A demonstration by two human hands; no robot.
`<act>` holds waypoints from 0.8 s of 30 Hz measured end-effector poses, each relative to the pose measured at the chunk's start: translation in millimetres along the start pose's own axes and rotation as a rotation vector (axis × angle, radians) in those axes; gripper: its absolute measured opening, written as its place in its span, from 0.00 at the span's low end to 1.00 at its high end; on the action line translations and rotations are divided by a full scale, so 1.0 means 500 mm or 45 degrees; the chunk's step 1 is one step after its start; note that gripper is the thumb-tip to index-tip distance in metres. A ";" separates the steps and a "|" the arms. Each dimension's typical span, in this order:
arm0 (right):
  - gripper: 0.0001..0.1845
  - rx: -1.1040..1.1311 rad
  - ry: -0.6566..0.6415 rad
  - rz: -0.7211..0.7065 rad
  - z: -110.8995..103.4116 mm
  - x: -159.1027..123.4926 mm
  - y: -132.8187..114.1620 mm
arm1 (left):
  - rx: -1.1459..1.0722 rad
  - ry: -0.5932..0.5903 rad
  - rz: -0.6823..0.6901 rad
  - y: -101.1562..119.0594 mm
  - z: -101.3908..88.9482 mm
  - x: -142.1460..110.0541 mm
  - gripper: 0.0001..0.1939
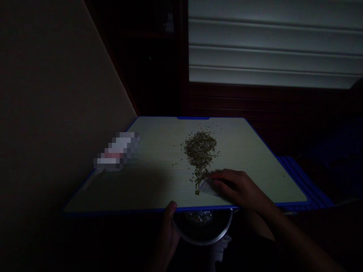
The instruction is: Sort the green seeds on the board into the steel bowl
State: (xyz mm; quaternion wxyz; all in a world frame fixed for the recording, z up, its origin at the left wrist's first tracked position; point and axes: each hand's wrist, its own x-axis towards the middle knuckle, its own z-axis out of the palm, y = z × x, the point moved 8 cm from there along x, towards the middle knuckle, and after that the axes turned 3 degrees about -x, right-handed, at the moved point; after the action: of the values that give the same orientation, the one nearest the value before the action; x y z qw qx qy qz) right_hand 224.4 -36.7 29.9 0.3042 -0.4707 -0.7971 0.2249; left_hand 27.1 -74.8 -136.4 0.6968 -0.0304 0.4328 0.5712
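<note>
A loose pile of small greenish-brown beans or seeds is spread on a pale tabletop, with a narrow trail running toward the near edge. My right hand is closed around a whitish flat piece with a rounded edge, which rests on the tabletop beside the end of the trail. Just below the near edge, my left hand grips the left side of a metal bowl, its thumb at the table edge. A few small bits show inside the bowl; its inside is mostly dark.
A white device with a cable, partly blurred out, lies at the table's left edge. A wall rises on the left. Behind stand dark wooden furniture and pale slatted panels. Blue striped cloth is at the right.
</note>
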 end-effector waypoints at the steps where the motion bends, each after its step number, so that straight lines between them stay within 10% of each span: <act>1: 0.16 0.000 -0.002 -0.006 0.001 0.000 0.000 | 0.004 -0.009 0.008 0.001 0.000 0.000 0.27; 24: 0.15 0.053 -0.127 -0.184 0.016 -0.002 -0.023 | -0.008 -0.034 -0.016 -0.006 -0.005 0.013 0.28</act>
State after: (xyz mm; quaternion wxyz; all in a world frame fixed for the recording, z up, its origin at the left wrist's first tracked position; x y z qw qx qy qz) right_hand 212.5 -43.3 31.3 0.2892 -0.3938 -0.8383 0.2420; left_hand 27.7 -72.1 -143.6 0.7061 -0.0277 0.4213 0.5685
